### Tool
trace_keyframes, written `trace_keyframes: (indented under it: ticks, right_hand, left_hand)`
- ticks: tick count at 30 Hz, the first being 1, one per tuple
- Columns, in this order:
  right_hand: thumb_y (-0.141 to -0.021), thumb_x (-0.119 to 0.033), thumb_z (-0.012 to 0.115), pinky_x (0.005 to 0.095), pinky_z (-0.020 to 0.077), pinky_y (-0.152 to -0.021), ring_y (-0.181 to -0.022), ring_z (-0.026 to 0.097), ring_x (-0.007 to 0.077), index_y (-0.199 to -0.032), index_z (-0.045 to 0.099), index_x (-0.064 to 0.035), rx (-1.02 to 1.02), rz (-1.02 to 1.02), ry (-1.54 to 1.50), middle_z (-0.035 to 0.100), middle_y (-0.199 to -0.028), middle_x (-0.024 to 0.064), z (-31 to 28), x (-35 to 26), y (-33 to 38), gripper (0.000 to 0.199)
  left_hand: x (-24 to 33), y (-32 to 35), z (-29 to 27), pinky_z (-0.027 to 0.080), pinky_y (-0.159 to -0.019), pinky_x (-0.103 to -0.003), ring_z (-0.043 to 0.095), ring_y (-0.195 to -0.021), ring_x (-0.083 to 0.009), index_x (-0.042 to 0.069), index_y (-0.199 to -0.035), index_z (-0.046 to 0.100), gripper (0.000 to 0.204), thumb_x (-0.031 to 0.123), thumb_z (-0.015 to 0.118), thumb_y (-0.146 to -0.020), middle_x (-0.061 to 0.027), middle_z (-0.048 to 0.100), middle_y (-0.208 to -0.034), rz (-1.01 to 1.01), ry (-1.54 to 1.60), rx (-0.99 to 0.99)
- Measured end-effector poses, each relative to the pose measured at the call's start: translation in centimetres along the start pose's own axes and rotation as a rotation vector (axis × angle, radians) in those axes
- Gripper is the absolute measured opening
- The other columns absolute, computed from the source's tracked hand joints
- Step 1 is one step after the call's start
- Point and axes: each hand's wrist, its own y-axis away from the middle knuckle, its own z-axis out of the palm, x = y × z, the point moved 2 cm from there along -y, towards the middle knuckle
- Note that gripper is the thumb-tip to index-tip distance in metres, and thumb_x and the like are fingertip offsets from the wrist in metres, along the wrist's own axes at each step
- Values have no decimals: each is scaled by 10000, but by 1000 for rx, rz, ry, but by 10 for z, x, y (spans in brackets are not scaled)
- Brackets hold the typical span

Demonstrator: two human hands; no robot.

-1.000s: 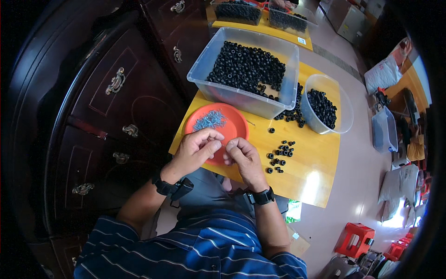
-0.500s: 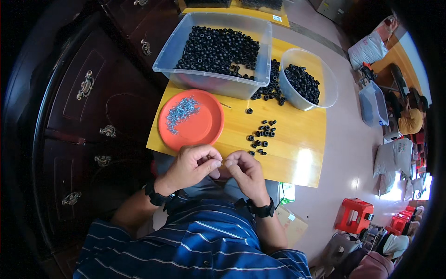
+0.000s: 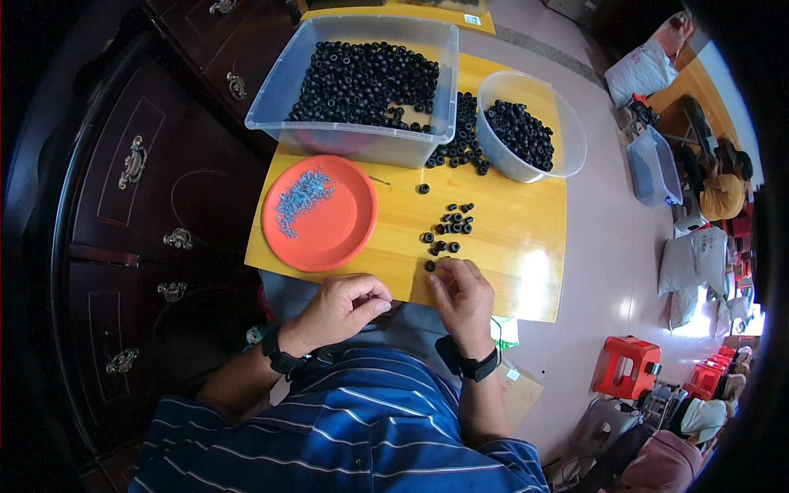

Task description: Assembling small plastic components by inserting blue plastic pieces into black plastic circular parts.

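Note:
My left hand point(image 3: 349, 304) is held over my lap at the table's front edge, thumb and forefinger pressed together in a pinch. Whatever they hold is too small or hidden to name. At the table edge my right hand point(image 3: 464, 300) has its fingers curled down, fingertips beside a small black ring-shaped piece point(image 3: 430, 266). What lies under those fingers is hidden. Several like pieces point(image 3: 454, 228) are loosely grouped just beyond. Left of them sits an orange-red plate point(image 3: 349, 226) bearing a heap of tiny blue-silver bits point(image 3: 302, 197).
A large clear bin point(image 3: 362, 141) full of black pieces stands at the back of the yellow table point(image 3: 526, 238). Beside it is a clear round tub point(image 3: 526, 168) with more. Dark drawers point(image 3: 123, 172) line the left. A red stool point(image 3: 626, 367) stands on the floor at right.
My hands have parted. The right one moved right and forward onto the small black pieces, covering some of them, while the left stayed pinched near the edge. The whole view shifted slightly.

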Motion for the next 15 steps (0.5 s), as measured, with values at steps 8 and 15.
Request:
trace_keyframes:
  ticks: [8, 15]
  right_hand:
    - [-830, -117, 743, 382, 538, -628, -715, 676, 292, -1031, 682, -92, -3, -36, 242, 658, -825, 116, 15, 0, -3, 211]
    - [-917, -54, 691, 297, 524, -655, -712, 647, 165, -1039, 600, -44, -57, 170, -225, 651, -875, 86, 3, 9, 12, 153]
  left_hand:
    - [-3, 7, -5, 437, -546, -251, 550, -586, -81, -2, -899, 675, 66, 55, 707, -898, -41, 637, -692, -21, -74, 5]
    - [5, -1, -1, 441, -548, -250, 559, -592, -76, 1, -902, 678, 67, 61, 707, -901, -35, 636, -690, -47, -4, 5]
